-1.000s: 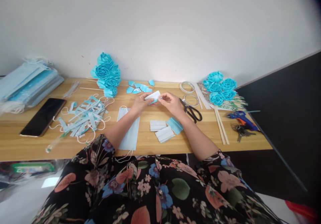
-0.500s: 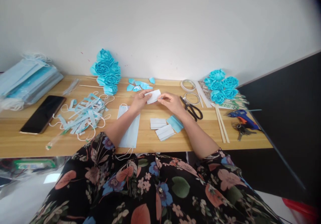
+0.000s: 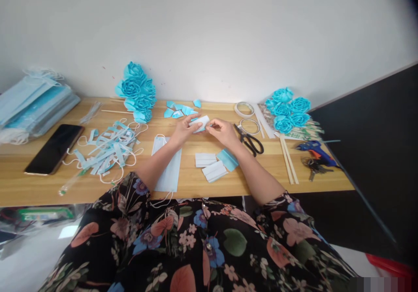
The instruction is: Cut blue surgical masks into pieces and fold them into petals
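Note:
Both hands meet over the middle of the wooden table (image 3: pixel 45 185). My left hand (image 3: pixel 183 130) and my right hand (image 3: pixel 222 132) pinch the two ends of a small white-and-blue mask piece (image 3: pixel 200 123), which curls between the fingers. Just below the hands lie cut mask pieces (image 3: pixel 212 165), white and one blue. A whole face mask (image 3: pixel 169 165) lies flat under my left forearm. Small folded blue petals (image 3: pixel 181 110) sit just beyond the hands.
Black scissors (image 3: pixel 250 141) and two tape rolls (image 3: pixel 245 117) lie right of my hands. Blue mask roses stand at back left (image 3: pixel 137 91) and right (image 3: pixel 287 111). A glue gun (image 3: pixel 315 149), keys, wooden sticks (image 3: pixel 288 161), mask trimmings (image 3: pixel 106 150), a phone (image 3: pixel 54 148) and stacked masks (image 3: pixel 32 104) fill the rest.
The mask piece, held flat between both hands before, is now curled and narrower. The hands have shifted slightly; nothing else on the table moved.

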`<state>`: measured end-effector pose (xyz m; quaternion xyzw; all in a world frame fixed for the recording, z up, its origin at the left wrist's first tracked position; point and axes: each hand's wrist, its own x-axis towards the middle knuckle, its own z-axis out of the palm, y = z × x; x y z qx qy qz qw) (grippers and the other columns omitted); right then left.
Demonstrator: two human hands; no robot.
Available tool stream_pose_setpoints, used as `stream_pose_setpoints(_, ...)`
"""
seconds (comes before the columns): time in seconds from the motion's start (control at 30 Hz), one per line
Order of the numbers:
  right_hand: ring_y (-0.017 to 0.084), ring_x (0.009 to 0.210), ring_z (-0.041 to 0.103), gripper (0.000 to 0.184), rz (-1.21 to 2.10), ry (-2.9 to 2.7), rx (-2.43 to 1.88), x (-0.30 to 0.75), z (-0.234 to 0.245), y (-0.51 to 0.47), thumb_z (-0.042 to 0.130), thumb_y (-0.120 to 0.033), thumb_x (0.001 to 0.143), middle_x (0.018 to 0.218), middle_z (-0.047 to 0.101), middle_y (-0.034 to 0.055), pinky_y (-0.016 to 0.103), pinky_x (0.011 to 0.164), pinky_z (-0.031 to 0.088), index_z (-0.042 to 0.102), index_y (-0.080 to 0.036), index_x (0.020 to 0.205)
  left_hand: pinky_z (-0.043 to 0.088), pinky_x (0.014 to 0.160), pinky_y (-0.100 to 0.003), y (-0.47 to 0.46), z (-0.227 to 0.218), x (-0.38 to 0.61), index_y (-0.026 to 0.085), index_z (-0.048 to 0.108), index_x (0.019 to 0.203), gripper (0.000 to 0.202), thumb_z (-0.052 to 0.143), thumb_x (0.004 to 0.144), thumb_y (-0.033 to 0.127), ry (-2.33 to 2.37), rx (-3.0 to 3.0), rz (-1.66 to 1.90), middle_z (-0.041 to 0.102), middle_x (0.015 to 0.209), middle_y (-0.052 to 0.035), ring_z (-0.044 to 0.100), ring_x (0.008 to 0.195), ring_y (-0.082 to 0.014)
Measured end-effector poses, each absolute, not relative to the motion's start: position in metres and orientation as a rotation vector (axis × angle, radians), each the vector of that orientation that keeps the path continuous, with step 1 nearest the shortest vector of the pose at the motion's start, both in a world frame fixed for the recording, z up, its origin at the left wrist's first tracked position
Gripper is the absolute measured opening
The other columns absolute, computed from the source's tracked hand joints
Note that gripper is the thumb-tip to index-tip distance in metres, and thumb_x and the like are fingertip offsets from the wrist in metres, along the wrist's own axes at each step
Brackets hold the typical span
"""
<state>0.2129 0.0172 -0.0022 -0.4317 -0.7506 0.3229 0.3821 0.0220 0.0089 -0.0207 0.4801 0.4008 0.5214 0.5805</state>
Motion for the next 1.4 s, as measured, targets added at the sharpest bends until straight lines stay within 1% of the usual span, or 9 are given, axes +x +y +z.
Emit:
stream_pose_setpoints(0.27,0.018,0.075,0.067,0.012,0.824,-1.914,-1.102,0.213,-0.003,0.018,0.062,-0.031,0.082,0.08,0.073,0.0012,0.029,0.074,0.051,0.069,-0.021,0.081,0.058,0.086,-0.04,0.008,-0.021,0.023,0.018,0.064,0.126,0.069,0.087,0.063,0.034,0.935,1.173,1.201,0.07,0.113,-0.0088,0.07,0.09,-0.0232)
stream_pose_setpoints(0.47,0.017,0.076,0.067,0.014,0.849,-1.903,-1.087,0.212,-0.002,0.017,0.063,-0.034,0.084,0.082,0.072,0.0019,0.029,0.074,0.052,0.068,-0.021,0.083,0.058,0.088,-0.04,0.008,-0.023,0.024,0.016,0.067,0.121,0.057,0.08,0.066,0.028,0.998,1.251,1.255,0.067,0.125,-0.0104,0.067,0.101,-0.0252)
stream_pose_setpoints(0.53,0.018,0.081,0.068,0.021,0.874,-1.86,-1.07,0.212,-0.001,0.017,0.064,-0.035,0.084,0.089,0.073,0.0025,0.03,0.077,0.054,0.069,-0.021,0.099,0.059,0.086,-0.039,0.007,-0.022,0.025,0.016,0.067,0.121,0.056,0.078,0.068,0.028,1.005,1.256,1.261,0.068,0.125,-0.0107,0.066,0.102,-0.025)
stream_pose_setpoints(0.63,0.02,0.093,0.068,0.053,0.98,-1.787,-1.022,0.213,0.001,0.019,0.068,-0.037,0.082,0.102,0.072,0.0041,0.031,0.082,0.056,0.057,-0.023,0.133,0.059,0.084,-0.038,0.007,-0.021,0.025,0.016,0.067,0.121,0.054,0.076,0.068,0.026,1.022,1.271,1.28,0.067,0.127,-0.0112,0.065,0.105,-0.0256)
stream_pose_setpoints(0.73,0.021,0.098,0.068,0.068,1.104,-1.797,-0.968,0.214,0.001,0.02,0.07,-0.038,0.081,0.108,0.072,0.0051,0.032,0.082,0.057,0.049,-0.024,0.144,0.056,0.091,-0.04,0.008,-0.019,0.024,0.017,0.068,0.119,0.051,0.074,0.069,0.023,1.056,1.335,1.288,0.067,0.127,-0.0112,0.064,0.11,-0.0274)
stream_pose_setpoints(0.87,0.019,0.087,0.067,0.061,1.038,-1.878,-1.015,0.213,-0.002,0.019,0.068,-0.031,0.079,0.1,0.071,0.0025,0.032,0.079,0.056,0.057,-0.024,0.139,0.047,0.103,-0.04,0.007,-0.018,0.023,0.019,0.072,0.117,0.048,0.072,0.069,0.016,1.125,1.477,1.283,0.069,0.124,-0.0095,0.062,0.115,-0.028)
stream_pose_setpoints(1.0,0.018,0.081,0.064,0.055,0.947,-1.926,-1.068,0.213,-0.003,0.019,0.063,-0.024,0.079,0.094,0.071,0.0021,0.032,0.077,0.055,0.062,-0.022,0.134,0.051,0.092,-0.035,0.005,-0.018,0.024,0.019,0.069,0.124,0.053,0.07,0.071,0.016,1.158,1.499,1.276,0.069,0.125,-0.0085,0.065,0.101,-0.0238)
stream_pose_setpoints(1.27,0.022,0.099,0.07,0.051,1.027,-1.779,-0.986,0.21,-0.001,0.017,0.066,-0.028,0.079,0.122,0.071,0.0069,0.034,0.087,0.056,0.063,-0.021,0.13,0.052,0.075,-0.026,0.001,-0.011,0.027,0.022,0.052,0.142,0.074,0.079,0.074,0.034,0.938,1.24,1.343,0.071,0.106,-0.0059,0.066,0.089,-0.0175)
stream_pose_setpoints(1.4,0.023,0.105,0.069,0.051,1.061,-1.697,-0.95,0.209,-0.003,0.017,0.067,-0.032,0.079,0.121,0.072,0.0075,0.034,0.09,0.056,0.062,-0.02,0.128,0.047,0.063,-0.024,0.0,-0.01,0.027,0.015,0.069,0.111,0.057,0.085,0.067,0.048,0.911,1.165,1.208,0.069,0.084,-0.0035,0.06,0.069,-0.0127)
